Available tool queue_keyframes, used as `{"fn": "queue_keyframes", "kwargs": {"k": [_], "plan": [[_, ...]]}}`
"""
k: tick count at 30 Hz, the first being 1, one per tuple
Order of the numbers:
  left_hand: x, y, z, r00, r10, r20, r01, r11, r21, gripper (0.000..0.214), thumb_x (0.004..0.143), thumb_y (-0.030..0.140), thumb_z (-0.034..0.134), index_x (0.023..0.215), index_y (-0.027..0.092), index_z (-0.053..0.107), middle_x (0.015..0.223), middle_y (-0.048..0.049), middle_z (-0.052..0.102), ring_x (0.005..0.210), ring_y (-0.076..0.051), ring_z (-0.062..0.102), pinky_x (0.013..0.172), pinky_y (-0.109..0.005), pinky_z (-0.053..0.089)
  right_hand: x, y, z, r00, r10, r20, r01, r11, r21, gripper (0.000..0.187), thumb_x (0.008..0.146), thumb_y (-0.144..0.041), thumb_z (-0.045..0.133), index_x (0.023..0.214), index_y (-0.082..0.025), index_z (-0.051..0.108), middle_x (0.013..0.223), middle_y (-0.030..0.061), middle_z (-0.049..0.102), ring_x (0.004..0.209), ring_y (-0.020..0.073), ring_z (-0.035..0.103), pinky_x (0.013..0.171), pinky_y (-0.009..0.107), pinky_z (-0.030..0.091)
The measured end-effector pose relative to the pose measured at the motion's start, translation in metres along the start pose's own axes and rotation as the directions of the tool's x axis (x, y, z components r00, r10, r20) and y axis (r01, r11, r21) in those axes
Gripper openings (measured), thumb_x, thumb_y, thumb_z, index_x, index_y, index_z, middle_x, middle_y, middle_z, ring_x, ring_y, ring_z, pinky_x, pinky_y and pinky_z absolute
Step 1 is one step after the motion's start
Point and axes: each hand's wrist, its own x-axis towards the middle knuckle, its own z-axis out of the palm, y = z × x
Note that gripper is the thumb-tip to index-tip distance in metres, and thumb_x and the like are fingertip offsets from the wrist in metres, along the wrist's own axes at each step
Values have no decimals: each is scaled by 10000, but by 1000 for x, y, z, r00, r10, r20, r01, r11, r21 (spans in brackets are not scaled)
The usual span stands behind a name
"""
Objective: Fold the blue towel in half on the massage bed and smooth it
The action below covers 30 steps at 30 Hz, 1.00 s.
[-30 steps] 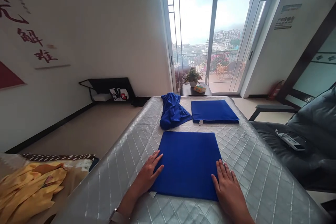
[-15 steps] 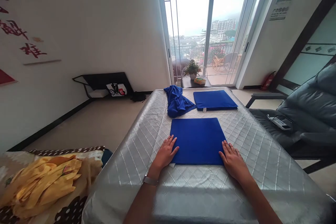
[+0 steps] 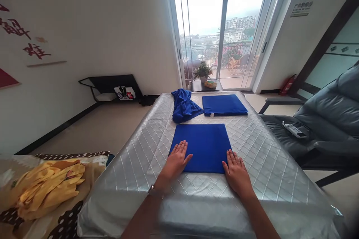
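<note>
A blue folded cloth point(image 3: 203, 145) lies flat as a neat rectangle on the silver quilted table cover point(image 3: 263, 164). My left hand point(image 3: 176, 161) rests on its near left part, palm down with fingers stretched out. At its near right edge lies my right hand point(image 3: 237, 170), flat, the fingers extended over the border. Beyond it sits a flat blue folded stack point(image 3: 224, 105) with a small white tag at its front edge. A crumpled blue cloth point(image 3: 183, 106) lies to the left of that stack.
A rumpled yellow cloth point(image 3: 53, 186) lies on patterned bedding at the lower left. On the right stands a dark padded armchair point(image 3: 331, 108) with a power strip point(image 3: 294, 130) on its seat. A potted plant point(image 3: 203, 71) stands past the table's far end, before the glass door.
My left hand has moved inward from the left edge onto the blue folded cloth. The right hand still lies at the right edge. The view has shifted slightly.
</note>
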Motion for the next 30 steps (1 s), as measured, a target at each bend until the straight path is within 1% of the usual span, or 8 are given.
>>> {"fn": "queue_keyframes", "kwargs": {"k": [4,6,10,14,19,24,27,30], "plan": [[33,93,4,956,291,-27,-292,954,-60,669,1061,550,215,1572,129,307,1625,-110,339,1525,-195,239,1252,-393,220,-3,-1,-4,1000,-6,9,6,1000,-10,609,1030,-336,234,1562,-52,323,1633,126,294,1522,258,232,1246,466,173],[47,130,12,928,370,-45,-373,923,-90,653,1067,532,193,1571,133,309,1634,-97,323,1533,-181,210,1259,-379,187,-5,0,-6,1000,-15,26,16,1000,-17,595,1004,-265,277,1560,-65,336,1631,122,300,1520,256,239,1244,458,183],[56,159,29,936,352,-25,-352,927,-134,639,1074,505,137,1587,149,272,1647,-81,288,1538,-180,185,1256,-389,201,-5,1,-8,997,-56,52,57,998,-28,610,956,-186,338,1559,-100,358,1631,119,294,1525,258,223,1246,453,170],[38,139,34,966,257,27,-251,959,-132,659,1062,545,145,1597,175,250,1654,-65,267,1540,-187,184,1256,-410,214,-4,-1,-10,998,-9,70,11,1000,-29,598,1002,-270,274,1568,-85,327,1643,106,266,1526,245,220,1243,451,175],[-1,80,27,996,20,85,-15,998,-62,667,1043,589,154,1596,234,269,1661,-33,244,1543,-223,175,1259,-470,197,-2,-4,-10,997,27,76,-25,999,-27,622,1033,-357,206,1577,-68,289,1648,106,256,1529,238,210,1249,448,144],[-38,10,21,942,-327,77,322,944,72,760,1018,635,180,1605,155,233,1671,-107,176,1546,-299,131,1247,-518,189,-1,1,-4,998,18,58,-17,1000,-6,629,1031,-370,195,1581,-78,285,1649,100,260,1529,228,209,1252,444,142],[-49,-11,21,931,-356,81,350,934,78,801,1011,652,162,1602,114,226,1670,-132,157,1542,-313,140,1240,-504,210,0,4,-1,999,9,42,-8,1000,-14,630,1027,-367,193,1576,-78,301,1644,104,278,1529,227,211,1247,450,168],[-54,-12,24,941,-336,47,334,941,51,825,1005,667,162,1599,98,228,1665,-151,175,1540,-310,153,1238,-497,224,-1,5,-2,1000,-1,18,2,1000,-28,627,1024,-359,203,1564,-64,323,1634,121,302,1519,237,245,1240,463,202]]}}
